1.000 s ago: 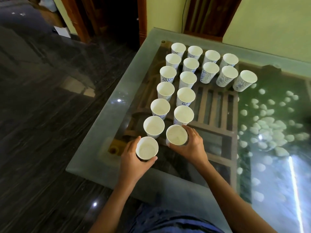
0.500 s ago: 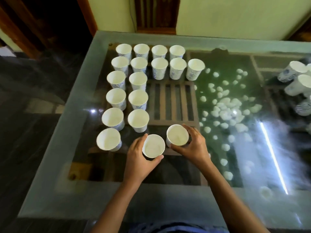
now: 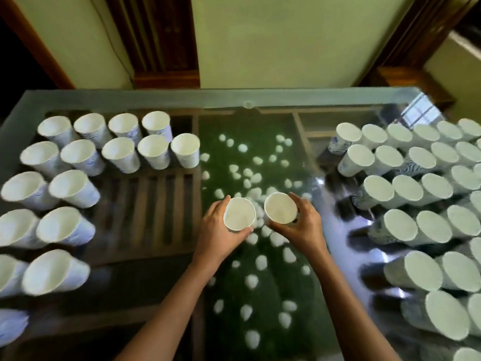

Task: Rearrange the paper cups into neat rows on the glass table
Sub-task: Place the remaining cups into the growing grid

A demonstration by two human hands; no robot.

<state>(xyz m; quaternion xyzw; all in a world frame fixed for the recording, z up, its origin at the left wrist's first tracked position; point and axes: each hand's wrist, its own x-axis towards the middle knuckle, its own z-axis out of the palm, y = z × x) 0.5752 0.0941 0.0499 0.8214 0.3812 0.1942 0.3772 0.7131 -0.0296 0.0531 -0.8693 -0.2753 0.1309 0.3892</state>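
No readable text, brand, number or sign shows anywhere. The white paper cups with blue markings (image 3: 122, 155) carry only a wavy blue pattern on their sides — too blurred to tell whether any lettering sits in it — and the glass surface (image 3: 182, 99) bears no label.

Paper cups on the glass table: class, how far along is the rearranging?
Done: rows of upright cups on the table's left, and a block of upside-down cups in rows on its right. In hand: the left hand and right hand each hold one cup above the table's middle. Left: placing these two; the finished layout cannot be told.
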